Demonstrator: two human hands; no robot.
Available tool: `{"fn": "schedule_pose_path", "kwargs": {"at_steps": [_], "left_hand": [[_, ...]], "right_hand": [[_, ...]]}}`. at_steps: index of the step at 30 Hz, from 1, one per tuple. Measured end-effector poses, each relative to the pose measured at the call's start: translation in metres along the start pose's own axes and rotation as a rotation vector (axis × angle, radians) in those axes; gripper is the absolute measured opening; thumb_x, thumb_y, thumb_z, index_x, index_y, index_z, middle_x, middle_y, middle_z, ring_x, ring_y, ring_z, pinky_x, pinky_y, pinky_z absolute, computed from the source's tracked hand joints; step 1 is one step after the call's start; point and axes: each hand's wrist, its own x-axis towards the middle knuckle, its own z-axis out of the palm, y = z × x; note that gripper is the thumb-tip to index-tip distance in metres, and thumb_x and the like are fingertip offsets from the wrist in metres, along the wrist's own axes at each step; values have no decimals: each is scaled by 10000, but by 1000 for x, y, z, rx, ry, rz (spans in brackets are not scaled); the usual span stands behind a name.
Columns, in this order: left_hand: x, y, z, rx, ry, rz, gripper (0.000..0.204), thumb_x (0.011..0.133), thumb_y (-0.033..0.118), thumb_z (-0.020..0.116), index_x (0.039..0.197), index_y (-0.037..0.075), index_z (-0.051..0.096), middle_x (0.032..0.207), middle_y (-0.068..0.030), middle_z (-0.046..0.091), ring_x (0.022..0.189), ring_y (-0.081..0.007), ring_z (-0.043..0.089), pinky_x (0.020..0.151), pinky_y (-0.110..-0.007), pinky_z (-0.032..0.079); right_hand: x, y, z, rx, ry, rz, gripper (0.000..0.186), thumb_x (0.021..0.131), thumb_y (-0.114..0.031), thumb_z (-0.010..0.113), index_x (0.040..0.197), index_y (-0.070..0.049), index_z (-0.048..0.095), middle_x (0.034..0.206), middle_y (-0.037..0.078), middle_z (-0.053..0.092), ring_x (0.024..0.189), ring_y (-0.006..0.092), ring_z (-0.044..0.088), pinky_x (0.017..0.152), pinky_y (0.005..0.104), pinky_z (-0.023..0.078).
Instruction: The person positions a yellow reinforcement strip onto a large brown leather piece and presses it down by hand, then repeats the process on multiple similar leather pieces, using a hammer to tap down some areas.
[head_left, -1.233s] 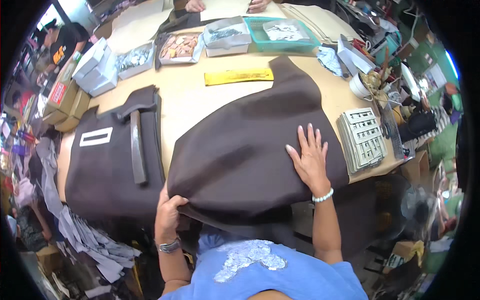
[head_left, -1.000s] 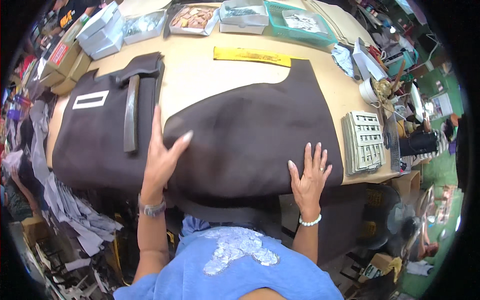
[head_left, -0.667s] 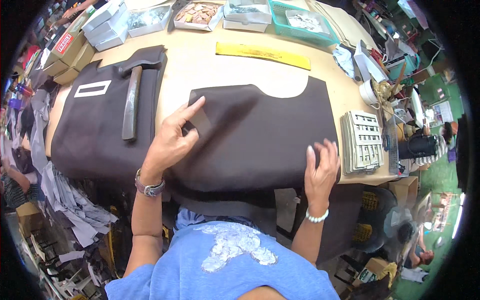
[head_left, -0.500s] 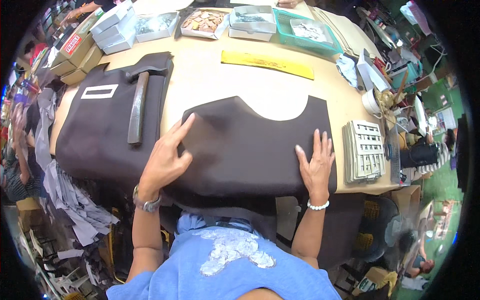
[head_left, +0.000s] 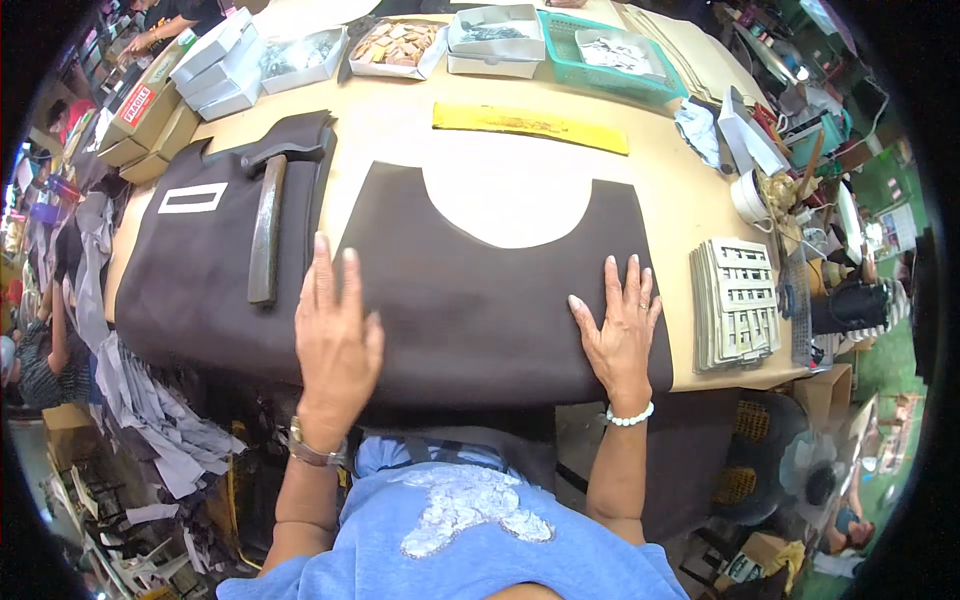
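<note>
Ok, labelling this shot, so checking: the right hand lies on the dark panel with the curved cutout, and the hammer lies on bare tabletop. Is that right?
Not quite: the head view shows the hammer on the dark material at left, not on bare tabletop. The right hand does lie on the dark panel.

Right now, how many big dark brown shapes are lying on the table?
2: the left brown shape, with the hammer on it, and the middle brown shape, by the left hand and right hand. More may be hidden underneath.
</note>
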Motion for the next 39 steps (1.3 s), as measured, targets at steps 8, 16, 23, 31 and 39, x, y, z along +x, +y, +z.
{"fn": "schedule_pose_path", "kwargs": {"at_steps": [8, 16, 23, 31, 39], "left_hand": [[-7, 63, 62, -141, -333, 488, 798, 762, 559, 612, 1391, 125, 386, 1474, -189, 255, 1368, -390, 198, 1067, -596, 185], [-19, 67, 71, -33, -381, 484, 847, 721, 592, 635, 1396, 152, 374, 1462, -169, 277, 1358, -372, 225, 1053, -619, 192], [-23, 64, 77, -103, -321, 481, 810, 753, 628, 578, 1378, 142, 406, 1462, -169, 289, 1354, -373, 241, 1033, -626, 216], [-24, 63, 81, -102, -259, 477, 653, 832, 499, 537, 1356, 124, 432, 1462, -158, 297, 1354, -351, 259, 1030, -616, 231], [-28, 65, 79, -238, -108, 549, 446, 768, 245, 645, 1172, 68, 582, 1299, -152, 491, 1229, -306, 438, 1002, -547, 320]], "right_hand": [[6, -1, -7, 39, -17, 1, 696, 866, -483, 542, 1388, -56, 370, 1452, 255, 253, 1346, 436, 212, 1069, 594, 165], [131, -18, -7, 174, 134, -366, 417, 908, -296, 504, 1242, -46, 519, 1365, 212, 400, 1271, 417, 345, 1018, 567, 286], [240, -41, 52, 45, 114, -382, 355, 923, -291, 476, 1179, -62, 562, 1274, 173, 494, 1179, 333, 448, 967, 442, 334], [217, -53, 17, 468, 310, -455, 186, 830, -197, 647, 874, -36, 565, 788, 116, 648, 752, 289, 637, 688, 374, 476], [81, -76, -41, 579, -35, -381, 147, 796, -145, 677, 861, -22, 631, 754, 124, 644, 708, 230, 653, 651, 314, 498]]}}
